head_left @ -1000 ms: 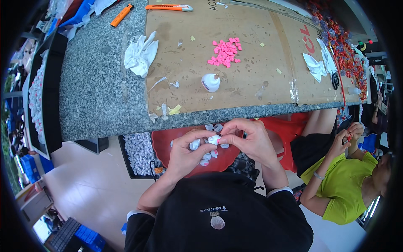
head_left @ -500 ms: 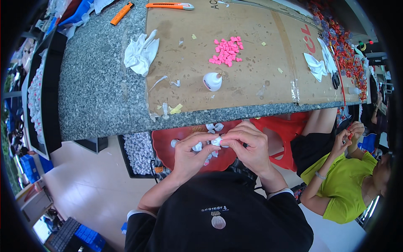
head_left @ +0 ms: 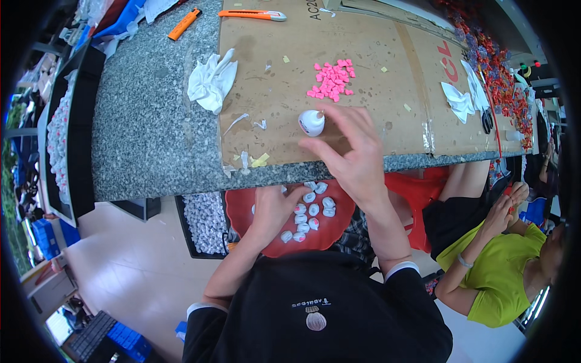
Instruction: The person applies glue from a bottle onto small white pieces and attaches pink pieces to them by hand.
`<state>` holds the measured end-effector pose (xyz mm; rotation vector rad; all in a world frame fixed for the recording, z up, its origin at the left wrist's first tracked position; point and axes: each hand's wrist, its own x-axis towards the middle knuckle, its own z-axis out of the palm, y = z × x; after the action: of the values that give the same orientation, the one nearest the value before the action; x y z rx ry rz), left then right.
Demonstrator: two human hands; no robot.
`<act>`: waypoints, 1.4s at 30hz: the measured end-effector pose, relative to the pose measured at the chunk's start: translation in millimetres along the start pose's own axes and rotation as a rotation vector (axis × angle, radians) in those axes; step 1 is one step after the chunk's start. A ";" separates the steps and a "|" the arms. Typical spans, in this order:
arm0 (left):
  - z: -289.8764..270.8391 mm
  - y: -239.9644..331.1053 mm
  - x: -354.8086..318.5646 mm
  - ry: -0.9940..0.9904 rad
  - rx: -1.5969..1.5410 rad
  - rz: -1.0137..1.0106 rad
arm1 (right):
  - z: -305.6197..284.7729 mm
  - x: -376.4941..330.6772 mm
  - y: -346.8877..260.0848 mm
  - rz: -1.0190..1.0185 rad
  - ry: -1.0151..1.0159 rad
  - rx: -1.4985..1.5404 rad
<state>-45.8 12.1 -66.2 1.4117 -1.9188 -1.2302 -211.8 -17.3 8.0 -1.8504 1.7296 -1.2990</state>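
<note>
My right hand (head_left: 357,154) reaches over the cardboard with thumb and fingers spread apart. Close to its fingertips stands a small white squeeze bottle (head_left: 311,123) with a brownish tip, which it does not appear to grip. My left hand (head_left: 273,210) is low over a red scalloped tray (head_left: 331,233), its thumb apart from the curled fingers. A white piece lies beside that thumb, partly hidden by the hand. Several small white rounded pieces (head_left: 313,209), some with pink spots, lie in the tray.
Small pink pieces (head_left: 331,80) are heaped on the cardboard (head_left: 387,115). Nearby are crumpled white cloth (head_left: 212,83), an orange cutter (head_left: 253,15) and black scissors (head_left: 486,121). A black bin (head_left: 203,224) of white pieces sits left of the tray. A person in yellow-green (head_left: 493,266) works at right.
Both hands held a white piece together over the tray. They have separated: the right has moved up toward the bottle and opened, the left has dropped toward the tray.
</note>
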 end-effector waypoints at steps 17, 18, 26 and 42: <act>-24.5 36.5 -37.4 -0.369 -1.469 -0.551 | -40.8 -79.8 3.3 0.139 -0.115 0.338; -24.0 33.9 -37.1 -0.369 -1.466 -0.553 | -38.6 -86.2 -1.0 0.264 -0.040 0.419; -22.4 19.2 -43.9 -0.260 -1.083 -0.213 | -45.8 -73.6 -8.4 0.153 -0.122 0.353; -28.3 19.8 -37.1 0.026 -0.911 -0.153 | -39.0 -77.5 -7.4 0.010 -0.233 0.302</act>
<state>-20.2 36.7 -30.0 1.0488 -0.9759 -1.8086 -226.5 68.5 3.6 -1.7369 1.3423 -1.2087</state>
